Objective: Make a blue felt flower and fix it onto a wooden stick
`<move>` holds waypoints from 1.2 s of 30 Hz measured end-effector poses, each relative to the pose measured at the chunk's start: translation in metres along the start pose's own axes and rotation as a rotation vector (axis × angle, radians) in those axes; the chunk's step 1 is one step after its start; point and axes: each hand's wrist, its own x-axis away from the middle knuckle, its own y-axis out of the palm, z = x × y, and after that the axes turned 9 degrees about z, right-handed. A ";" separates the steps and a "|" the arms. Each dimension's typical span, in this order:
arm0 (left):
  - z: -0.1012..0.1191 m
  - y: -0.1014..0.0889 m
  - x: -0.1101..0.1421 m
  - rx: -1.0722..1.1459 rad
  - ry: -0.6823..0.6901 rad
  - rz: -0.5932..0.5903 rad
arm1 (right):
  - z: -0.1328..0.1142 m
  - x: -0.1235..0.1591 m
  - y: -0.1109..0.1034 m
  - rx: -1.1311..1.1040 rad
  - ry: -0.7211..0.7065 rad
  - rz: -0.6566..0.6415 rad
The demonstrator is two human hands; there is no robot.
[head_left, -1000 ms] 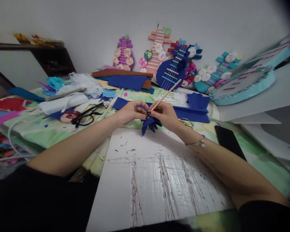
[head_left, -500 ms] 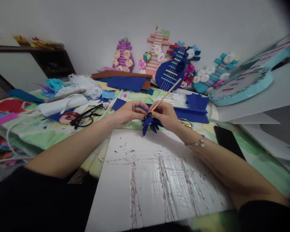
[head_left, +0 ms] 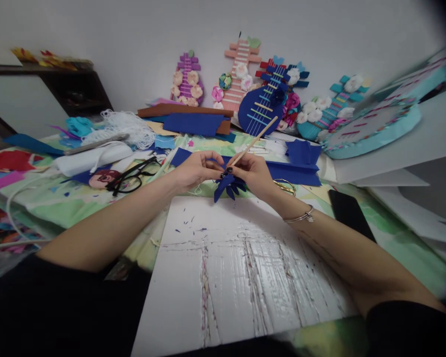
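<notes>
My left hand [head_left: 195, 171] and my right hand [head_left: 253, 173] meet above the far edge of a scored white cutting board [head_left: 245, 267]. Both pinch a fringed piece of dark blue felt [head_left: 226, 186] whose pointed strips hang down between them. My right hand also grips a thin wooden stick [head_left: 253, 142] that slants up and away to the right, and the felt sits at its lower end. Fingers of both hands are closed. A bangle circles my right wrist.
Black glasses [head_left: 132, 177], white cloth and a cable lie at the left. Blue felt sheets [head_left: 293, 173], a gold ring [head_left: 285, 187] and a black phone [head_left: 349, 213] lie at the right. Felt guitar-shaped crafts [head_left: 262, 104] lean on the back wall.
The hands stay together on the felt and stick. The fringe has turned slightly and its strips now hang more to the left. The view has shifted a little.
</notes>
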 end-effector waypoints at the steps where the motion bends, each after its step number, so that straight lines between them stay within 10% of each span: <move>1: 0.000 0.000 0.000 0.001 -0.004 0.005 | 0.001 0.000 0.000 -0.002 0.008 0.005; 36: -0.005 0.001 -0.006 0.122 -0.119 0.182 | 0.029 0.008 0.000 -0.440 0.419 -0.067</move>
